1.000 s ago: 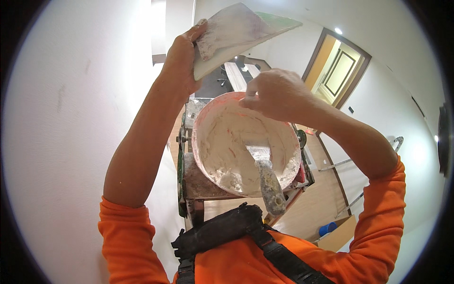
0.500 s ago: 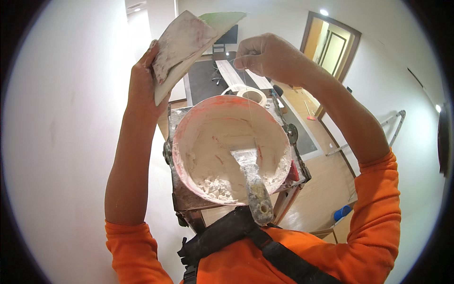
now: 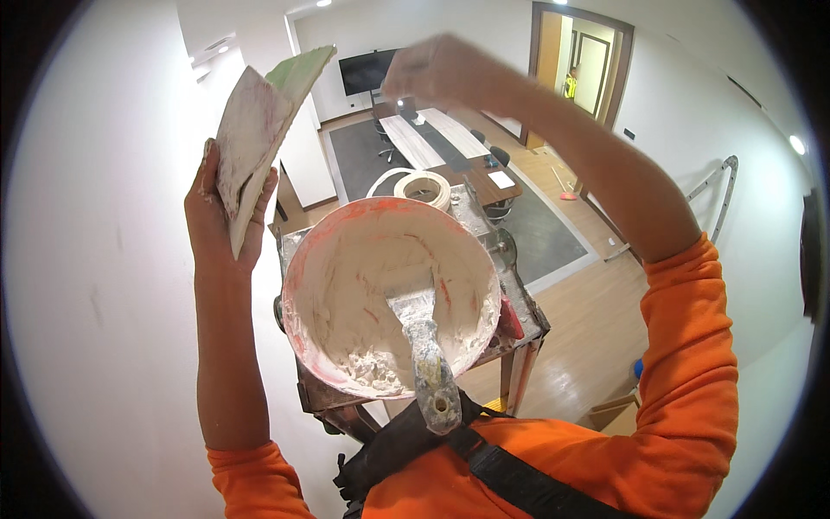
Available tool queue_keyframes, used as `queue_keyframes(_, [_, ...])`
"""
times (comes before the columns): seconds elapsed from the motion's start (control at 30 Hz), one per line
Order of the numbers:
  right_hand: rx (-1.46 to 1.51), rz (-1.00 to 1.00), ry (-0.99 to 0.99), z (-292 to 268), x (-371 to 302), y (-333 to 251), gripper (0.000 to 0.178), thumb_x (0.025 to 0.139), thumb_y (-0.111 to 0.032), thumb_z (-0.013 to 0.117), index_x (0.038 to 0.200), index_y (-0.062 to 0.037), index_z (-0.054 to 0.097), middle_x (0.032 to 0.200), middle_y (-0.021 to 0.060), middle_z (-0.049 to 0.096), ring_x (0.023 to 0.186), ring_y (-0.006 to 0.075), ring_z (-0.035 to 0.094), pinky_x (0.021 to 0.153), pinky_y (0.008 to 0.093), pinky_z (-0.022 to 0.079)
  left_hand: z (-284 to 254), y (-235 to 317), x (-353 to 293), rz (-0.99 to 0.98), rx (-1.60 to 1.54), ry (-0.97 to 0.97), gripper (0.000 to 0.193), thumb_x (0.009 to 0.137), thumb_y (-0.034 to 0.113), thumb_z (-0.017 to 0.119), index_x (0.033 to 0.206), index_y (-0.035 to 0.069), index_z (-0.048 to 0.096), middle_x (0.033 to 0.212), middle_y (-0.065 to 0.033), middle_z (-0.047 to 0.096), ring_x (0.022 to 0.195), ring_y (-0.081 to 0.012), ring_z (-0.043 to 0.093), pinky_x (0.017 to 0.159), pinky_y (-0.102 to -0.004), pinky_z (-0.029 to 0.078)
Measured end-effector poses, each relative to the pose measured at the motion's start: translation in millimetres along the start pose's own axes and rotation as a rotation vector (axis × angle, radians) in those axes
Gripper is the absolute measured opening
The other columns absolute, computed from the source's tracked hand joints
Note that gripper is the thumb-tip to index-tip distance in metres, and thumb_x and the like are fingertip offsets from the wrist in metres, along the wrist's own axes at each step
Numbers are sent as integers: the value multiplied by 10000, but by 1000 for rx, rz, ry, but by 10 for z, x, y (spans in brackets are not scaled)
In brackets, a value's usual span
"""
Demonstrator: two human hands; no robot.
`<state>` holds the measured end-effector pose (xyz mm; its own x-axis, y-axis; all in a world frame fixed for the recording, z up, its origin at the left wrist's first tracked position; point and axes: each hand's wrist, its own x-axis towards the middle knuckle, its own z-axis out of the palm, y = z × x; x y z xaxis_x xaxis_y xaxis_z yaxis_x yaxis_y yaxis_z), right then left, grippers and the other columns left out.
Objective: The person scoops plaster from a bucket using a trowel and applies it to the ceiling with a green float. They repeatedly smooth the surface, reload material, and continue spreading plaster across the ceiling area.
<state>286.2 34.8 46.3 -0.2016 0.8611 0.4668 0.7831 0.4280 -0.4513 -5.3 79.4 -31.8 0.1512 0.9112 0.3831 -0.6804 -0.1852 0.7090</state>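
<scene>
My left hand (image 3: 206, 221), raised beside the white wall, grips a broken piece of plasterboard (image 3: 246, 143). White filler smears its face, and a green side shows at the upper edge. My right hand (image 3: 417, 76) is lifted in the upper middle, smeared by motion; its fingers do not show clearly. Below both hands stands a white bucket (image 3: 316, 259) with reddish stains inside and lumpy white filler (image 3: 373, 368) at its near side. A putty knife (image 3: 432, 372) rests in it, blade inside and its crusted handle over the near rim. Neither hand touches the bucket.
The bucket stands on a dusty raised platform (image 3: 471, 212). Behind it lies a cream-coloured roll (image 3: 424, 186), and a red object (image 3: 510, 320) is at its right. Beyond are a long table (image 3: 411, 143), a dark screen (image 3: 367, 71) and a doorway with a person in yellow (image 3: 571, 85).
The view has shifted, showing more of the room. My left hand and the plasterboard piece appear further left and lower. My right hand, earlier with fingers bent together, is now blurred and further left.
</scene>
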Motion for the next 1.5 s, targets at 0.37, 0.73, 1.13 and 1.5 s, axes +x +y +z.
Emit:
queue_keyframes(0.37, [-887,-167,-385,216,-591,256,83,780,-118,709,812,-47,682,784,112,694,795,273,697,707,365,550,5,12,-91,16,12,13,321,1011,271,544,1175,-5,562,1062,-193,636,935,-256,691,733,-311,630])
queue_keyframes(0.73, [-1179,60,-537,49,-572,261,146,862,-201,683,976,-136,747,884,95,738,813,225,719,725,348,572,103,-136,-43,-57,30,-97,347,1019,255,530,1200,-40,542,1096,-196,625,960,-265,670,806,-337,622])
queue_keyframes(1.13, [-369,-243,-462,-147,-946,-693,274,831,-267,736,1059,-118,710,938,45,710,730,201,647,695,361,551,225,-286,63,-188,-27,-229,376,1013,304,523,1206,-17,556,1114,-155,628,995,-236,653,840,-356,592])
queue_keyframes(1.5, [-281,-461,-315,333,-1277,-840,294,798,-122,749,1079,-85,673,999,100,703,851,203,701,737,326,588,413,-381,3,-452,30,-192,337,998,291,519,1206,28,555,1066,-127,640,922,-219,668,791,-391,590])
